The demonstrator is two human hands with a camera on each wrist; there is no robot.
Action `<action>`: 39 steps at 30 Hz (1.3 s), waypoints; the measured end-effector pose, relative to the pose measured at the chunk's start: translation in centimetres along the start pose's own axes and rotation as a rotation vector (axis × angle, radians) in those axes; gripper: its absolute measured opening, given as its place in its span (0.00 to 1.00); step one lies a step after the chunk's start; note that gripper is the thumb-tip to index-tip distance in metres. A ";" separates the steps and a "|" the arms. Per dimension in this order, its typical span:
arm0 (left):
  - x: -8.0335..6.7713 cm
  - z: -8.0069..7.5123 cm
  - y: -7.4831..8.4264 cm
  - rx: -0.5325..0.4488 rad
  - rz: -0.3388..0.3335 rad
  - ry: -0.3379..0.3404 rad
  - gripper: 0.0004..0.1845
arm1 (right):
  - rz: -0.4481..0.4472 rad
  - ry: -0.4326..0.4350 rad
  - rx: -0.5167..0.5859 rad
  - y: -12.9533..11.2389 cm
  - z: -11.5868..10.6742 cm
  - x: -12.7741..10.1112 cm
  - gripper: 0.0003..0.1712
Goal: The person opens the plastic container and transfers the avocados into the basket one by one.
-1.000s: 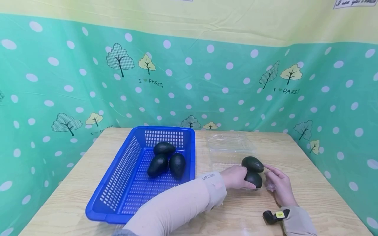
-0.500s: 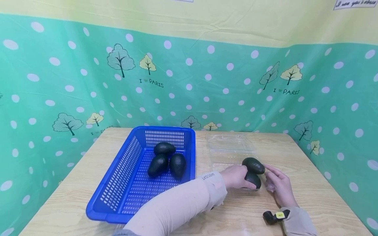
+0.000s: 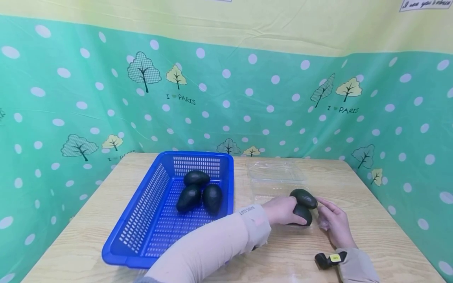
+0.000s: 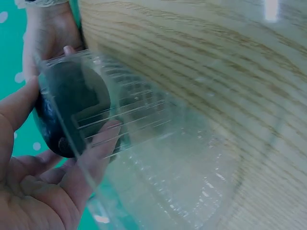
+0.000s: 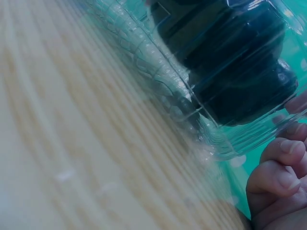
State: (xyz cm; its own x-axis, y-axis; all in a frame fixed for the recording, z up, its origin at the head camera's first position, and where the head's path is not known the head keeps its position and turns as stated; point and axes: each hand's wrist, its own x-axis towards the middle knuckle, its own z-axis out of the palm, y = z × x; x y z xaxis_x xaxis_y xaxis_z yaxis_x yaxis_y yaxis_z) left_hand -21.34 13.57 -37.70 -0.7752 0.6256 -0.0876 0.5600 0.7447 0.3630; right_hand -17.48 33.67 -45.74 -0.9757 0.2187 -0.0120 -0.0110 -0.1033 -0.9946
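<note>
A clear plastic clamshell box (image 3: 276,177) lies open on the wooden table (image 3: 371,220), right of the basket. Two dark avocados sit at its near end, one (image 3: 303,197) above the other (image 3: 304,215). My left hand (image 3: 283,210) grips the lower avocado (image 4: 72,110), fingers curled around it, seen through the clear wall (image 4: 168,158). My right hand (image 3: 334,222) rests against the box's right side, index finger stretched toward the upper avocado. In the right wrist view its fingertips (image 5: 280,179) lie by the box rim (image 5: 158,62), with both avocados (image 5: 235,62) inside.
A blue slotted basket (image 3: 141,212) stands at the left of the table and holds three more avocados (image 3: 199,192). A small black camera (image 3: 327,259) sits on my right wrist. Green dotted curtain surrounds the table on three sides.
The left hand and the lower avocado have sunk slightly into the box. The right hand and basket stay where they were.
</note>
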 end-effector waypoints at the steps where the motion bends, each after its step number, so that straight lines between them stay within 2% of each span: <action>1: 0.0 -0.1 -0.1 -0.011 0.004 -0.001 0.24 | 0.002 0.000 -0.003 0.0 0.0 0.0 0.22; 13: -0.3 -1.9 -0.1 -0.167 0.024 -0.007 0.24 | -0.008 -0.016 0.008 0.1 0.0 0.0 0.20; 20: -0.5 -3.2 -0.5 -0.393 0.002 0.032 0.32 | 0.002 -0.021 0.029 0.1 0.0 0.1 0.22; 27: -0.6 -4.7 -1.1 -0.780 -0.042 0.017 0.33 | -0.006 0.001 0.023 0.1 0.1 0.2 0.22; 29: -0.7 -5.2 -1.3 -0.851 -0.041 0.017 0.33 | -0.004 0.005 0.014 0.1 0.1 0.2 0.22; 32: -0.9 -5.7 -1.5 -0.922 -0.036 0.026 0.32 | -0.003 0.006 0.013 0.2 0.0 0.2 0.21; 39: -1.0 -6.3 -2.0 -1.014 -0.008 0.046 0.29 | -0.006 0.000 0.016 0.2 -0.1 0.2 0.19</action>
State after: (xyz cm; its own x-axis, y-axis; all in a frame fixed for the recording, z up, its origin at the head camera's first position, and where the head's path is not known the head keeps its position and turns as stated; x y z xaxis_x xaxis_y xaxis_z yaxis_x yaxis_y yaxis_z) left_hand -23.52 9.96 -32.52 -0.8003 0.5960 -0.0659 0.0591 0.1877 0.9804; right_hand -17.64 33.82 -45.94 -0.9756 0.2194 -0.0062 -0.0200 -0.1170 -0.9929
